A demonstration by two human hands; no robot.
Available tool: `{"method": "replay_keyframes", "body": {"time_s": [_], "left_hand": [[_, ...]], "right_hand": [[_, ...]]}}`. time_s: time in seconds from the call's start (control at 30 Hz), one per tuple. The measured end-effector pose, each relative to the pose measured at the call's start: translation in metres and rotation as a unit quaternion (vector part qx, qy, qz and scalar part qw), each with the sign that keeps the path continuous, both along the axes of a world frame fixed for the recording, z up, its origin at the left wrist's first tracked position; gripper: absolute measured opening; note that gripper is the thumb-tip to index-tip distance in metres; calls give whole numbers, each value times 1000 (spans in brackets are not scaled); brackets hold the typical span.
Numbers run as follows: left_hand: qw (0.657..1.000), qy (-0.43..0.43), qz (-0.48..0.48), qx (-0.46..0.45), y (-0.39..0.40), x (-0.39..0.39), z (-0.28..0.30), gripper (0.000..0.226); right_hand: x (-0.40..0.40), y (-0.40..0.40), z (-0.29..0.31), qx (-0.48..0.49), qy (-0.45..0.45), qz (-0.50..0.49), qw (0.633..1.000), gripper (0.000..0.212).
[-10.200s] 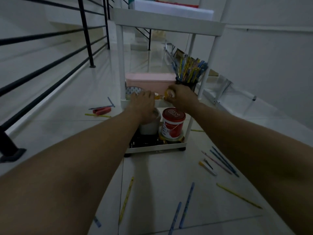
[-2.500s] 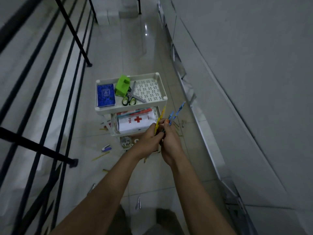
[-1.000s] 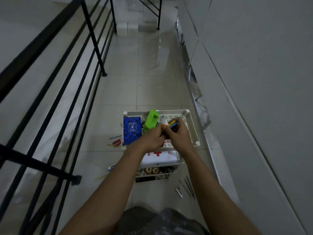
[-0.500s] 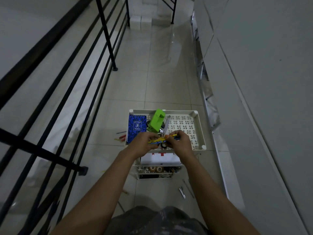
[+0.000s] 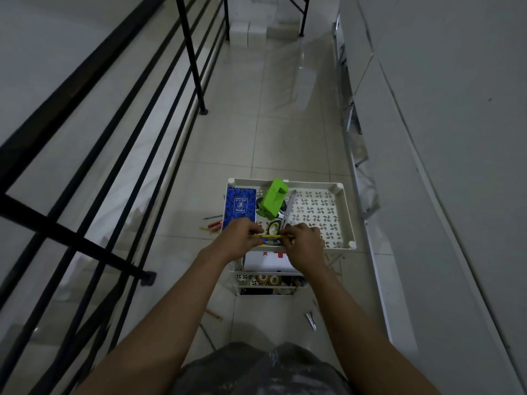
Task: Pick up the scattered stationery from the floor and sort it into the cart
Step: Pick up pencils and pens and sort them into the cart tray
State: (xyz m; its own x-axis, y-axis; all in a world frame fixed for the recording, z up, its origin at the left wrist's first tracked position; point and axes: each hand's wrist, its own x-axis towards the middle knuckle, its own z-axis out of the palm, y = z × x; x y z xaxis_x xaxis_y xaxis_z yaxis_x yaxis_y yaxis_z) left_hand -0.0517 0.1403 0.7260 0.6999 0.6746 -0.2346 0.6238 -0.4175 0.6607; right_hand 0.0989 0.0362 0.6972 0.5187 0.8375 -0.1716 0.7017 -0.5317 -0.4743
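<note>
Here, both hands meet over the near edge of the top tray [image 5: 346,212] of a white plastic three-tier cart [image 5: 352,244], holding a small bundle of yellow and blue pencils [image 5: 269,238] level between them. The left hand [image 5: 238,240] has its fingers curled round the left end of the bundle; the right hand [image 5: 303,246] pinches the right end, its knuckles raised. The bundle lies crosswise, just above the tray's front rim.

In the top tray, a blue patterned spiral notepad [image 5: 239,208] lies flat at the left side. Just right of it stands a bright green plastic box-shaped item [image 5: 272,202], tilted slightly. A pair of silver-bladed scissors [image 5: 288,209] lies beside the green item, blades pointing away from the person, handles partly hidden behind the hands. The right half of the tray shows its bare perforated floor.

On the middle shelf, a white box with a red cross [image 5: 271,262] shows below the hands. On the lowest shelf sit rolls of tape [image 5: 268,279] and some dark items too dim to tell.

On the pale tiled floor [image 5: 271,124], several red and yellow pencils [image 5: 211,223] lie left of the cart, just beside it. A small silvery pen-like item [image 5: 311,321] lies on the floor near the cart's front right, and a short brownish stick [image 5: 214,314] lies near its front left. A black metal railing [image 5: 114,138] runs along the left, and a grey wall [image 5: 442,138] along the right.
</note>
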Motion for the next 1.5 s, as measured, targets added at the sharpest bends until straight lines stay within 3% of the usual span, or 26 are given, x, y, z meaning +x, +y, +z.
{"method": "replay_keyframes", "body": {"time_s": [0.3,0.43,0.53,0.63,0.83,0.93,1.07,1.13,1.17,1.3,1.5], "left_hand": [[999,10,-19,42,-10,-9,-4,34],[992,77,-37,97,-13,-11,-7,44],[985,102,-38,133,-16,-15,-10,51],[981,121,-45,141,-17,-19,-12,57],[982,126,-52,133,-15,-18,-9,46],[986,97,-50,125,-14,-21,-11,52],[999,0,-21,27,-6,-30,-7,68],[999,-30,-16,34,-1,-33,-5,70],[997,-17,-18,69,2,-35,-5,69],[960,168,-41,222,5,-37,-7,60],[959,165,-54,224,0,-34,-11,35]], "right_hand": [[-20,-6,11,-14,-24,0,1000,31],[-29,-12,11,-5,-38,-1,999,31],[-34,-14,14,-7,-44,5,999,41],[-37,-11,14,-29,-78,25,996,36],[-45,-7,13,-46,-102,11,994,32],[-49,-8,12,-47,-127,12,991,36],[-53,-7,11,-40,-147,23,988,42],[-56,-4,9,-51,-144,22,988,43],[-57,-2,8,-49,-141,18,989,42],[-59,1,5,-44,-127,4,991,37],[-60,3,5,-47,-103,14,993,42]]}}
